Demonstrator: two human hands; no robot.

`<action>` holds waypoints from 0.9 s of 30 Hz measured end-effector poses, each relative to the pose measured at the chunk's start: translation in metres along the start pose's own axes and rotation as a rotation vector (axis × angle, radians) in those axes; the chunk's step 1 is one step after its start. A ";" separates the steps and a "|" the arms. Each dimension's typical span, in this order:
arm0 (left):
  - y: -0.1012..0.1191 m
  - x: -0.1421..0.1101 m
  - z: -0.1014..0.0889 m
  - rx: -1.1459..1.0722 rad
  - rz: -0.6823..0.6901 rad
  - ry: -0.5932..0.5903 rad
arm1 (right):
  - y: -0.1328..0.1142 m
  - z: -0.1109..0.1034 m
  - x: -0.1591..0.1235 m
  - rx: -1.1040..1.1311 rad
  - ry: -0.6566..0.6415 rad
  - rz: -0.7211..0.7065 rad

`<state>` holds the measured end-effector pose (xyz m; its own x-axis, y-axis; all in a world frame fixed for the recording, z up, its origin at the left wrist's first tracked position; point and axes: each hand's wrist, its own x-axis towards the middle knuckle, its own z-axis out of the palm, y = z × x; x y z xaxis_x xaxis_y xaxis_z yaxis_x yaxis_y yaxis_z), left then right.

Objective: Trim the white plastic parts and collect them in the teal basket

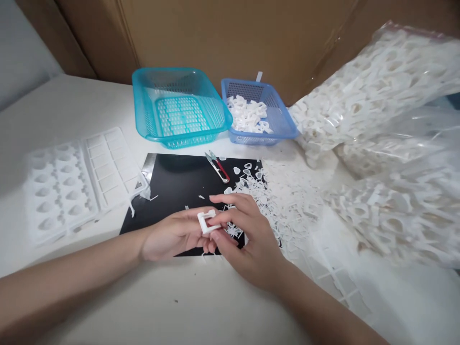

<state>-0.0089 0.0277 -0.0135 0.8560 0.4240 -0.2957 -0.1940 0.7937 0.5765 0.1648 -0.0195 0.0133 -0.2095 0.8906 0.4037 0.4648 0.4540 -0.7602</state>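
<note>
A small white plastic piece shaped like a square frame [202, 224] sits between my two hands above a black mat [176, 179]. My left hand [176, 235] is turned partly palm up, its fingers closed around the piece from the left and below. The thumb and index finger of my right hand [249, 235] grip its right side, while another finger stretches out above. Beyond the hands lies a pair of thread snips [218, 168] with a red and silver handle. Small white plastic scraps [257, 191] cover the mat's right side.
A teal basket [143, 122] stands at the back, beside a blue basket [283, 120] holding white pieces. A white molded tray [66, 191] lies left. Clear bags of white parts [388, 81] crowd the right. Cardboard [233, 33] rises behind.
</note>
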 end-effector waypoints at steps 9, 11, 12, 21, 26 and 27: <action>-0.002 -0.005 0.002 0.108 0.217 0.024 | 0.005 -0.005 0.000 0.151 0.019 0.043; -0.002 -0.004 0.002 0.121 0.226 0.058 | 0.005 -0.006 0.000 0.162 0.017 0.042; -0.001 -0.004 0.002 0.119 0.238 0.076 | 0.005 -0.006 0.000 0.162 0.016 0.044; -0.003 0.000 0.001 0.170 0.419 0.129 | 0.011 -0.008 -0.002 0.152 0.013 0.042; -0.005 -0.002 -0.002 0.179 0.422 0.116 | 0.014 -0.009 -0.003 0.171 -0.011 0.049; -0.005 -0.002 -0.002 0.180 0.423 0.112 | 0.014 -0.008 -0.004 0.173 -0.012 0.049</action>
<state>-0.0106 0.0234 -0.0173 0.6607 0.7462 -0.0811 -0.4198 0.4569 0.7842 0.1795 -0.0164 0.0052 -0.2010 0.9115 0.3588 0.3198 0.4073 -0.8555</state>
